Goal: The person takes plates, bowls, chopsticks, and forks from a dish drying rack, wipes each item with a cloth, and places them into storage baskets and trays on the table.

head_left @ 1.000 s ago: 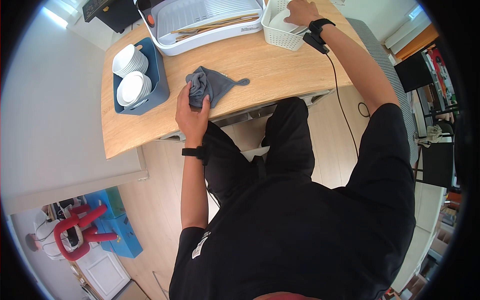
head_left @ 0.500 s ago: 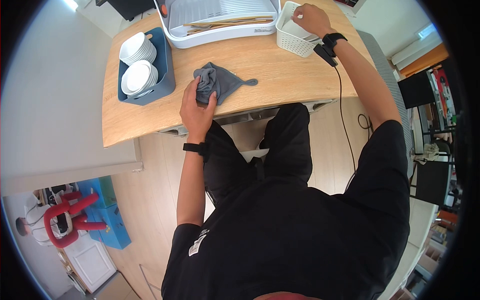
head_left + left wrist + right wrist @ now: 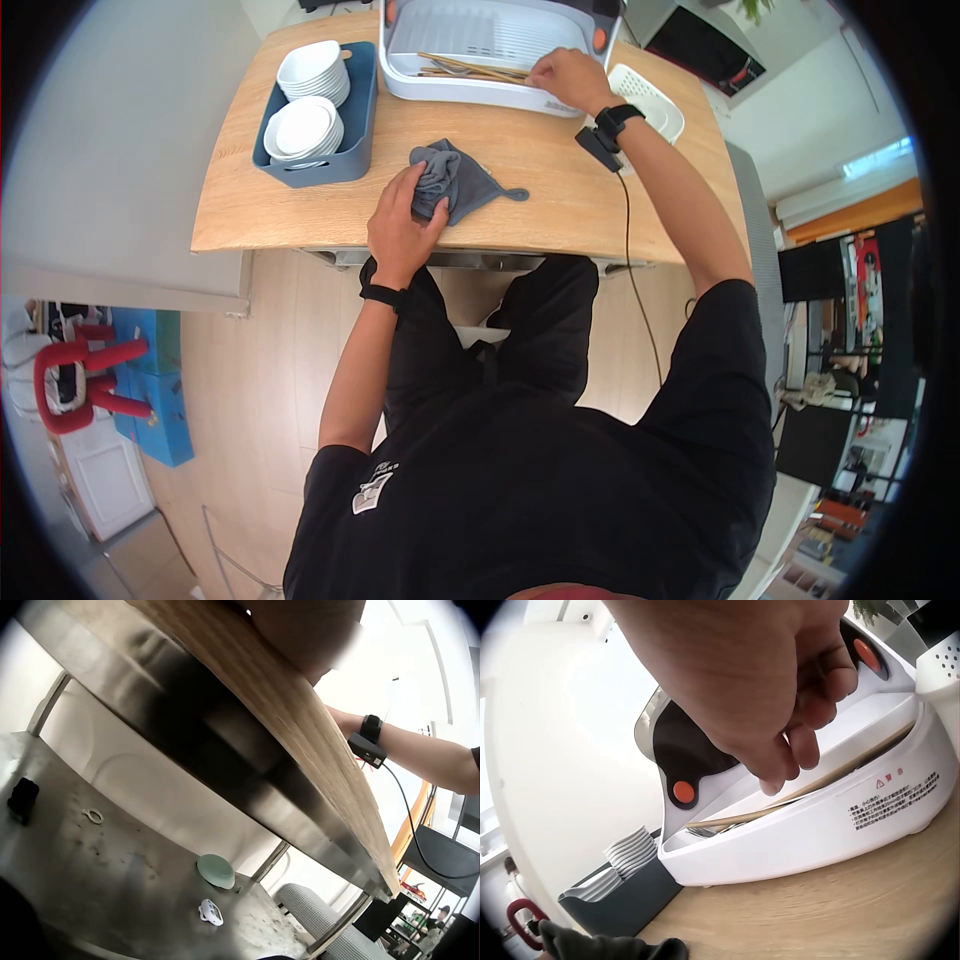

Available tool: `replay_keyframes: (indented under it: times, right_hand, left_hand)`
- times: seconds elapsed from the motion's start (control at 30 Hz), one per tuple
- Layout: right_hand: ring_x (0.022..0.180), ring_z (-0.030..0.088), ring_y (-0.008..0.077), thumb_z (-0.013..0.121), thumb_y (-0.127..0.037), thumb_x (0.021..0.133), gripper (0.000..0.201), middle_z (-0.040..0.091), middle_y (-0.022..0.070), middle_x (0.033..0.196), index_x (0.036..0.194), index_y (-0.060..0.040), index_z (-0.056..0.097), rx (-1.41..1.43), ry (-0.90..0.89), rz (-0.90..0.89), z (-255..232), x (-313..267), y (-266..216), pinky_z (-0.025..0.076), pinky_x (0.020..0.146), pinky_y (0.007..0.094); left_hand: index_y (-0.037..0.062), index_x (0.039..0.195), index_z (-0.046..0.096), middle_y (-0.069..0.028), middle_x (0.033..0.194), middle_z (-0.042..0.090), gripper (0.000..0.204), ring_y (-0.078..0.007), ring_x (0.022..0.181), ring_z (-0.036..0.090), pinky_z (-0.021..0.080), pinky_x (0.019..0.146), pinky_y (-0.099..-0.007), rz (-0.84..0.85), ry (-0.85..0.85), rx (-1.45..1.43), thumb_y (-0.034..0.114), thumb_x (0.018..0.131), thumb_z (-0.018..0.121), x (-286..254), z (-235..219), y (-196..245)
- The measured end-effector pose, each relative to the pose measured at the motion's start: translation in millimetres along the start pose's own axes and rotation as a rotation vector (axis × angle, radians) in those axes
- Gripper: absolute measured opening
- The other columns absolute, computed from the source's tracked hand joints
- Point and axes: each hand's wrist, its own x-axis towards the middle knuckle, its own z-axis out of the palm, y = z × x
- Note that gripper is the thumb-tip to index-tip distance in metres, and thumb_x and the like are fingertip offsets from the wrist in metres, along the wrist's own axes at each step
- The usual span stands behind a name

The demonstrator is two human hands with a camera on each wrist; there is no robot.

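Note:
My left hand (image 3: 400, 225) grips the bunched part of a grey cloth (image 3: 470, 190) near the table's front edge, its thumb and fingers on either side. A loop at one corner of the cloth points right. My right hand (image 3: 570, 80) is over the front of a white dish box (image 3: 450, 90). Its bent fingers (image 3: 804, 746) hang just above the wooden chopsticks (image 3: 455, 62) lying in the box's front trough. In the right wrist view, metal cutlery (image 3: 703, 832) shows beneath the chopsticks, and nothing shows between the fingertips.
A blue bin (image 3: 355, 150) with stacked white bowls (image 3: 312, 70) stands at the table's left. A perforated white basket (image 3: 660, 105) sits right of the box, partly behind the right wrist. A cable (image 3: 640, 290) trails from that wrist. Beneath the table, a shelf (image 3: 142, 862) holds small items.
My right hand has left the white basket and moved left to the chopsticks in the dish box. My left hand stays on the cloth. The head view has shifted.

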Motion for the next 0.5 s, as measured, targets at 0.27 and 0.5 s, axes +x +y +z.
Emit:
replay_keyframes:
  times: [0.27,0.5]
  right_hand:
    - [0.082,0.071,0.0251,0.073,-0.029,0.080,0.019,0.075,0.0089,0.087,0.091,-0.0144,0.078,0.052,-0.120,0.038,20.2,25.6,5.2,0.055,0.074,0.0355]
    - [0.080,0.070,0.0228,0.073,-0.027,0.080,0.018,0.074,0.0070,0.086,0.090,-0.0136,0.078,-0.015,-0.141,-0.025,17.0,30.7,2.4,0.054,0.073,0.0346]
  left_hand:
    - [0.0115,0.125,0.060,-0.0096,0.118,0.064,0.053,-0.0279,0.102,0.064,0.055,0.080,-0.0356,0.050,0.039,0.061,0.022,0.075,0.076,-1.7,0.7,-7.6]
    - [0.0121,0.126,0.059,-0.0115,0.118,0.064,0.053,-0.0295,0.104,0.063,0.053,0.084,-0.0365,0.000,0.021,0.033,0.021,0.076,0.075,-2.7,0.1,-5.5]
